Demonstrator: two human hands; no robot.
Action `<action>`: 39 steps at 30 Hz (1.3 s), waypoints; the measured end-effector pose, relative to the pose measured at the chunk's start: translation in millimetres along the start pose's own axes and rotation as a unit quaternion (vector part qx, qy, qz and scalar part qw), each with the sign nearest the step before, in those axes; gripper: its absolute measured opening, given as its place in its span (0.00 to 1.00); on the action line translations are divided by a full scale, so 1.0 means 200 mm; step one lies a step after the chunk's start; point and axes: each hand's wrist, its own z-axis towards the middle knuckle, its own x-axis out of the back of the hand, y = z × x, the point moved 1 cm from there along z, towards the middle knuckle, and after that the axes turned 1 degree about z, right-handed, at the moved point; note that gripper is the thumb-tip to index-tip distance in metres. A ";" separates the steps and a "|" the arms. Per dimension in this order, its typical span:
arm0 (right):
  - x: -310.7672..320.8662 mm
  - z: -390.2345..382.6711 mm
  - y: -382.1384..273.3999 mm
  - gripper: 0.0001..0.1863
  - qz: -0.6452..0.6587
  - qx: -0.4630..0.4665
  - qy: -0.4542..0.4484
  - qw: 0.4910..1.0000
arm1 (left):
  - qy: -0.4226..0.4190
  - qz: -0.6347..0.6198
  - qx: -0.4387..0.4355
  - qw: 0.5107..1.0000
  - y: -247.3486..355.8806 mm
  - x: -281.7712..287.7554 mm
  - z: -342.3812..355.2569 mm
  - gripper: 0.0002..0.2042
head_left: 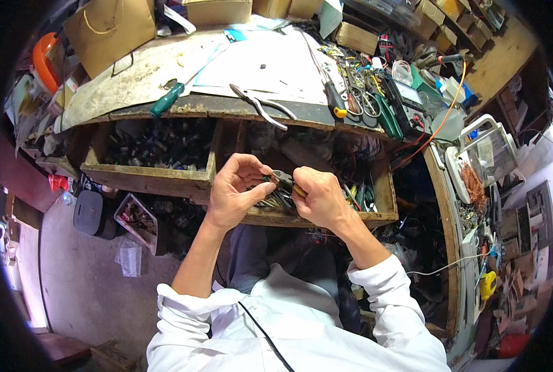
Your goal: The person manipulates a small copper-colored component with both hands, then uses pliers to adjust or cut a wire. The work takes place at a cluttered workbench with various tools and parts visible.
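Both of my hands are close together above an open wooden drawer [326,218] full of hand tools. My right hand [321,197] is a fist around a yellow-handled hand tool [299,191], whose metal end lies in the gap between the hands. The fingers of my left hand [234,191] are curled, with thumb and fingertips meeting beside that metal end. What they pinch is too small to make out. On the bench edge beyond lie pliers with pale handles [263,106] and a green-handled screwdriver [168,99].
Left of my hands, another wooden drawer [146,175] holds many small dark parts. Scissors, cutters and a yellow-and-black screwdriver [335,100] crowd the bench's right end, near a meter [408,93] and an orange cable [453,110]. A bin [141,224] stands on the floor.
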 end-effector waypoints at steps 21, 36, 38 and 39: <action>-0.02 0.00 -0.14 0.10 0.083 -0.115 0.032 0.989 | 0.067 0.321 -0.120 0.937 0.08 -0.13 -0.03 0.12; -0.06 0.03 -0.21 0.12 0.007 -0.021 0.083 0.996 | 0.003 -0.211 0.210 0.955 0.08 -0.02 0.04 0.18; -0.07 0.03 -0.22 0.12 -0.010 -0.005 0.098 0.995 | 0.004 -0.238 0.238 0.942 0.08 -0.03 0.05 0.17; -0.06 0.04 -0.22 0.12 -0.025 0.001 0.106 0.994 | -0.008 -0.230 0.233 0.945 0.08 -0.03 0.05 0.17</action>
